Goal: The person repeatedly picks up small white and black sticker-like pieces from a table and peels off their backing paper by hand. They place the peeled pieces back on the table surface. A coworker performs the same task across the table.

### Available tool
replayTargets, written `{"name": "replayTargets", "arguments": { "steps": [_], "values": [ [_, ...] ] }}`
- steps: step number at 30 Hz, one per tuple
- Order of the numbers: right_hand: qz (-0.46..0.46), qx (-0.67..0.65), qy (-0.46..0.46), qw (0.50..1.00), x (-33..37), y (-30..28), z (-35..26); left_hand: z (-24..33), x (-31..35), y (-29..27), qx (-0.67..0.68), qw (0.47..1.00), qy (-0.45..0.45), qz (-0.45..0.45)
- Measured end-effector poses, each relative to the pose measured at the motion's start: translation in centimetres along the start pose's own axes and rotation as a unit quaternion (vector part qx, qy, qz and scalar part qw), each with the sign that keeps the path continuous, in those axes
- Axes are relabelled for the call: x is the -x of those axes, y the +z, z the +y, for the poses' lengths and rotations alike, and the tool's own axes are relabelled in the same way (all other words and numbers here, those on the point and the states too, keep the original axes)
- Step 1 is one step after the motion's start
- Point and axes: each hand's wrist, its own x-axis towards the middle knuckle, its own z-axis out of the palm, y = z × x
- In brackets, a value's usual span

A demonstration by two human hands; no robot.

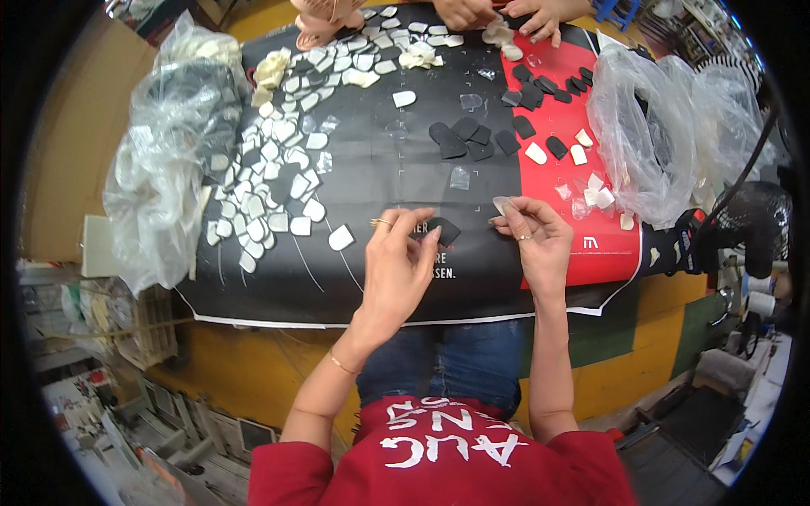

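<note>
My left hand pinches a black, round-ended flat piece between thumb and fingers, just above the table. To its right, my right hand is closed on a small, thin translucent piece between thumb and fingertips. Beyond my hands lie a clear film piece and a cluster of black pieces. Many white, round-ended pieces are spread over the left side of the table; one white piece lies close to my left hand.
A black and red sheet covers the table. Plastic bags stand at the left and right. More black pieces lie on the red part. Across the table, another person's hands handle off-white pieces. A black fan is at the right.
</note>
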Motion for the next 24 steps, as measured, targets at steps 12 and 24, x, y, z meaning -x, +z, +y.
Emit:
{"name": "replayTargets", "arguments": {
  "steps": [12,24],
  "values": [
    [-0.1,0.087,0.104,0.986,2.5,1.8,-3.2,-3.6,1.3,-0.7,-0.316,0.911,0.263,0.014],
    [-0.126,0.276,0.112,0.946,2.0,4.1,-3.3,-3.9,3.1,1.9,-0.214,0.952,0.176,0.134]
  ]
}}
